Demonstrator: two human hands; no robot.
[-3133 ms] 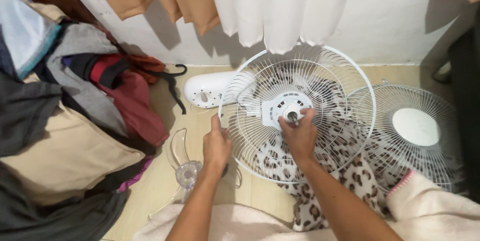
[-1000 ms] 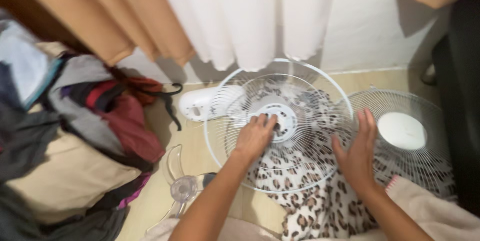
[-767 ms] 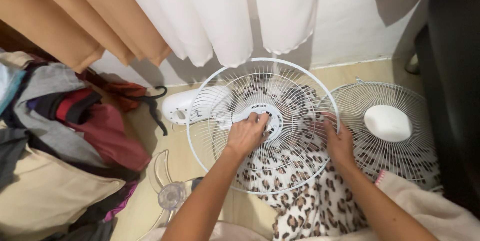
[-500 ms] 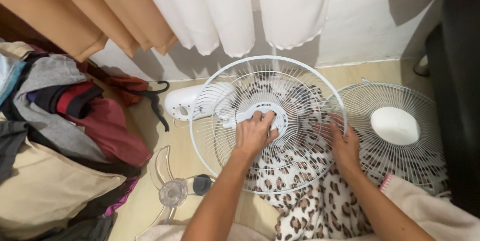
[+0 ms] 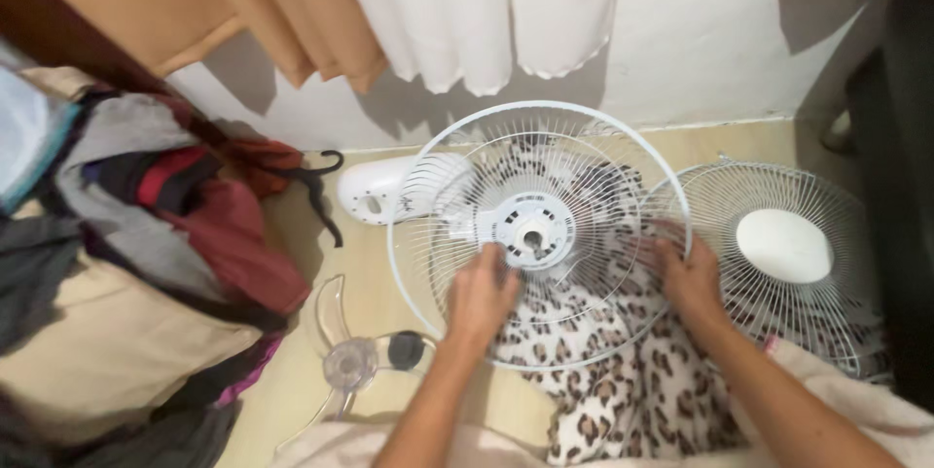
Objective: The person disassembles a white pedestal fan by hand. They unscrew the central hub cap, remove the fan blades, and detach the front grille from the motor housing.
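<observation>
White wire fan guard (image 5: pixel 538 234) stands tilted on the floor over a leopard-print cloth (image 5: pixel 603 371), its hub (image 5: pixel 530 233) facing the camera; nothing here serves as a container. The left hand (image 5: pixel 481 295) lies on the wires just below the hub, fingers loosely curled, while the right hand (image 5: pixel 689 275) grips the guard's right rim, both forearms reaching up from the lower edge. A second guard (image 5: pixel 778 254) lies just right, a clear blade (image 5: pixel 355 361) lower left, clothes (image 5: pixel 146 234) far left.
</observation>
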